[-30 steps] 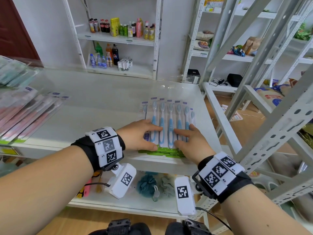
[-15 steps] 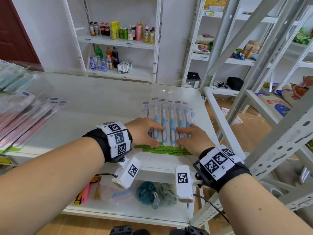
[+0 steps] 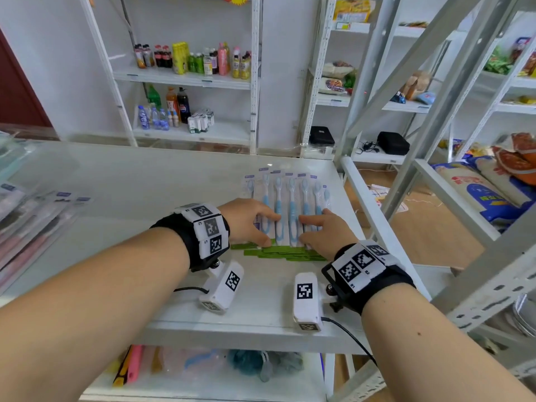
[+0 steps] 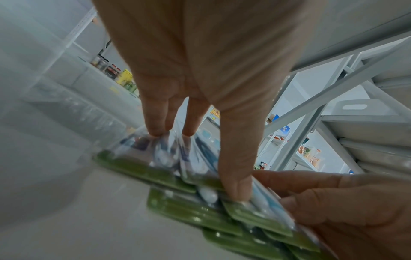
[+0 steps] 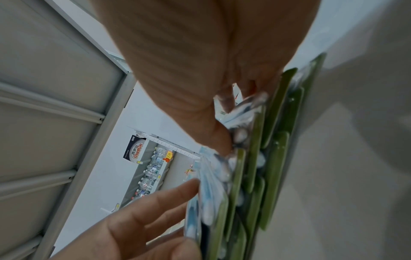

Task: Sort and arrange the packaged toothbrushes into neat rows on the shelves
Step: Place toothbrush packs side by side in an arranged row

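A row of several packaged blue toothbrushes (image 3: 291,195) with green card ends lies side by side on the white shelf (image 3: 162,198), right of centre. My left hand (image 3: 272,229) rests flat on the row's left part. Its straight fingers (image 4: 155,126) and thumb press on the packs (image 4: 177,207). My right hand (image 3: 303,227) lies on the right part, and its fingers (image 5: 224,103) touch the clear wrappers above the green ends (image 5: 273,158). Neither hand grips a pack.
Pink toothbrush packs (image 3: 34,227) lie fanned out at the shelf's left end. A slanted grey metal upright (image 3: 406,134) rises just right of the row. Bath sponges (image 3: 246,362) sit on the shelf below. Drinks shelves (image 3: 188,74) stand behind.
Both hands have pushed the blue row away from the shelf's front edge, deeper onto the shelf. The green ends now lie well back from the edge.
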The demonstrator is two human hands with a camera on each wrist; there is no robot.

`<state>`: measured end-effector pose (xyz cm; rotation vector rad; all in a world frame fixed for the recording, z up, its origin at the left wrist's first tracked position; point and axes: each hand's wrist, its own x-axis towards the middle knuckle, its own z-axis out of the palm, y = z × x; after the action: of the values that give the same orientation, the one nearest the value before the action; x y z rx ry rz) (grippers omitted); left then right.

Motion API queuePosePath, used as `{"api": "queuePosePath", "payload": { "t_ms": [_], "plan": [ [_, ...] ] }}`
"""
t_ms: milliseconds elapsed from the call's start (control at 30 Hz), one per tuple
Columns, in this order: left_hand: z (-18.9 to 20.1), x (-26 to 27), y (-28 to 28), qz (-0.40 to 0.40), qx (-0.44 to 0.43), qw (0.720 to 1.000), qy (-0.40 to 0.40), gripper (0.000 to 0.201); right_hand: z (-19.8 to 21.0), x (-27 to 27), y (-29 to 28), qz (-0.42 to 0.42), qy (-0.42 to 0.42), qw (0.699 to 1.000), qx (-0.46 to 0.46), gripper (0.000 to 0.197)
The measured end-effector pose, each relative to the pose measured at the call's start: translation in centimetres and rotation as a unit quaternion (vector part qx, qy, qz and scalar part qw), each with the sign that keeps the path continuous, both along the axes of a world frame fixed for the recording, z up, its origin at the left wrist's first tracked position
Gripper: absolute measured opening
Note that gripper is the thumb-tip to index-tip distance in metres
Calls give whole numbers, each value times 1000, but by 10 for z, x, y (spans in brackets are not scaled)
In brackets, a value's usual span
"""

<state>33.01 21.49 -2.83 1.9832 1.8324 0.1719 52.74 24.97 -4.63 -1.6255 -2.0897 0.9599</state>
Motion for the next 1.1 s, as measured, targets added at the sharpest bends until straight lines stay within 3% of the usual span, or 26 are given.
{"api": "queuePosePath", "payload": {
  "t_ms": [400,1100],
  "plan": [
    [14,-7,60,6,-17,1000,15,63,4,-16,60,-20,-41,999,11,49],
    [18,-24,119,1,-27,1000,6,62,7,-33,120,-32,-24,999,-9,52]
  ]
}}
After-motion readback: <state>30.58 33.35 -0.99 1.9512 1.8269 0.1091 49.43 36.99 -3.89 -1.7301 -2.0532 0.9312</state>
